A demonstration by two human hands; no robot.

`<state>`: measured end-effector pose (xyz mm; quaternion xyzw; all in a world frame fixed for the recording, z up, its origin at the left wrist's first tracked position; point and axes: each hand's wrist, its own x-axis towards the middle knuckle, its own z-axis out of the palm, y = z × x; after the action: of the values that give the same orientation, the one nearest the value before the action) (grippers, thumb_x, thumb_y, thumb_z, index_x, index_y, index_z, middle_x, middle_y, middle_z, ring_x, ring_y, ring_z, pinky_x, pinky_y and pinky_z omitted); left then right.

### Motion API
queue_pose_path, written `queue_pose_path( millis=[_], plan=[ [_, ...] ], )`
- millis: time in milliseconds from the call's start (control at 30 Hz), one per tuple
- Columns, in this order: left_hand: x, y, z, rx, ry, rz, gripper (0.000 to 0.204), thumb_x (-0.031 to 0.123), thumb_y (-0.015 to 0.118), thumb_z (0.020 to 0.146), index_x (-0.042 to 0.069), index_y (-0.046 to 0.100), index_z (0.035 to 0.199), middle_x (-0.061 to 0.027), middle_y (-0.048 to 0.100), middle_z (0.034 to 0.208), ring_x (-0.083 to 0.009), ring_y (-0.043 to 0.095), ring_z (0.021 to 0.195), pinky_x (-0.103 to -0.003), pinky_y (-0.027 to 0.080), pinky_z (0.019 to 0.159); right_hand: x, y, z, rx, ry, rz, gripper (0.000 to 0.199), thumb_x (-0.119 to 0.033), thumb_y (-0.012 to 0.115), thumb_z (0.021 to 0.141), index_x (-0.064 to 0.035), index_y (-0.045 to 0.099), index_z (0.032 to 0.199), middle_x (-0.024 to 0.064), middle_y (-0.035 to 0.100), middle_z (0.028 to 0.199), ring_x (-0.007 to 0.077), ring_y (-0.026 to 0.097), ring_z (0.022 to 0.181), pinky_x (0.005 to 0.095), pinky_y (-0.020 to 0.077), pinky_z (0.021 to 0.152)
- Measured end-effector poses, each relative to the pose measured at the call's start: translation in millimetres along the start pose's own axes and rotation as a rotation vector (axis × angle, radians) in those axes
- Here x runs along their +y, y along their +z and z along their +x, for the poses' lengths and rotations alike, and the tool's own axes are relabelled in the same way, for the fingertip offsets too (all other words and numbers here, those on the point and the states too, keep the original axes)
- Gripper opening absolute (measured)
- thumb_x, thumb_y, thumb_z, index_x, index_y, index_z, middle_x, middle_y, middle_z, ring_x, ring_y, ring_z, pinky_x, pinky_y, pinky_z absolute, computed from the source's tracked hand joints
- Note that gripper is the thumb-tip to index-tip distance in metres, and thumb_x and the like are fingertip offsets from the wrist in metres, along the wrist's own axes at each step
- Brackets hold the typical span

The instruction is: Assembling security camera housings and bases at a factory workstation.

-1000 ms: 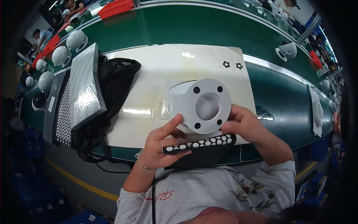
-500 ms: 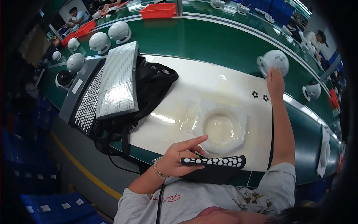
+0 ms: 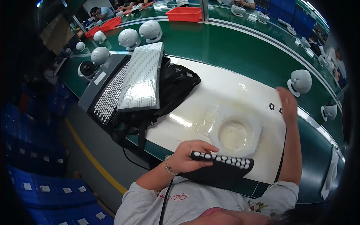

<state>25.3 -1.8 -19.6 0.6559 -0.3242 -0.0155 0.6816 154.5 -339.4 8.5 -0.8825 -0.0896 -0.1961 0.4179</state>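
Note:
My left hand (image 3: 189, 156) is closed on a black sheet with white round pads (image 3: 228, 174), held close to my body at the bench's front edge. Its thumb and fingers pinch the sheet's left end. My right hand (image 3: 288, 104) reaches over the right edge of the white work board (image 3: 210, 84), smeared by motion, so its fingers are hard to read. Just beyond it a white round device on a stand (image 3: 301, 81) rests on the green surface, apart from the hand. In front of me lies a plastic-wrapped ring (image 3: 237, 135) on the board.
At left, a silvery wrapped slab (image 3: 140, 78) leans across a black mesh bag (image 3: 180, 80) and a dark panel of white dots (image 3: 110, 97). Several similar white devices (image 3: 150, 30) line the green belt (image 3: 240, 48). Two black flower-shaped pieces (image 3: 272, 106) lie near my right wrist. A red tray (image 3: 183, 14) stands far back.
My right hand has let go of the white device and drawn back from it. My left hand's raised index finger has lowered toward the sheet. The whole view has shifted.

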Motion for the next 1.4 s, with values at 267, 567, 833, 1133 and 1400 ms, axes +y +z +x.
queue_pose_path(
  millis=[267,567,833,1133,1400],
  plan=[
    [25,-11,6,0.305,-0.119,-0.060,0.020,0.000,0.068,0.069,0.000,0.060,0.086,-0.0066,0.061,0.079,-0.0118,0.058,0.072,-0.023,0.045,0.065,-126,36,-89,-0.689,-0.176,0.450,0.067,-0.011,0.077,0.062,-0.0081,0.040,0.117,0.0067,0.048,0.106,0.0156,0.048,0.096,0.0303,0.0395,0.083],
    [53,-93,-1,0.573,0.112,1.015,0.033,0.014,0.066,0.072,0.000,0.057,0.100,-0.0142,0.059,0.101,-0.0288,0.055,0.091,-0.033,0.042,0.080,-73,52,-57,-0.121,0.227,0.738,0.035,-0.006,0.058,0.077,-0.0083,0.045,0.109,0.0042,0.051,0.095,0.0117,0.049,0.088,0.0229,0.0393,0.079],
    [31,-194,-46,0.547,-0.185,0.971,0.041,0.019,0.063,0.074,-0.003,0.054,0.107,-0.0188,0.050,0.117,-0.0306,0.045,0.110,-0.036,0.034,0.094,-29,55,-46,0.017,0.280,0.532,0.038,-0.009,0.056,0.081,-0.0054,0.042,0.116,0.0101,0.050,0.105,0.0162,0.049,0.096,0.0256,0.0386,0.085],
    [39,-197,-43,0.409,-0.002,1.366,0.033,0.017,0.069,0.068,0.001,0.061,0.095,-0.0131,0.061,0.099,-0.0281,0.056,0.096,-0.034,0.042,0.084,-28,65,-49,0.091,0.445,0.699,0.042,-0.010,0.055,0.081,-0.0042,0.040,0.120,0.0130,0.046,0.115,0.0203,0.047,0.105,0.0283,0.0353,0.093],
    [39,-194,-53,0.314,0.084,1.548,0.032,0.025,0.067,0.069,0.001,0.061,0.091,-0.0112,0.062,0.094,-0.0252,0.058,0.087,-0.036,0.044,0.076,-27,70,-45,0.142,0.527,0.672,0.046,-0.012,0.056,0.080,-0.0038,0.037,0.121,0.0140,0.045,0.117,0.0221,0.046,0.107,0.0293,0.0375,0.092]
  ],
)
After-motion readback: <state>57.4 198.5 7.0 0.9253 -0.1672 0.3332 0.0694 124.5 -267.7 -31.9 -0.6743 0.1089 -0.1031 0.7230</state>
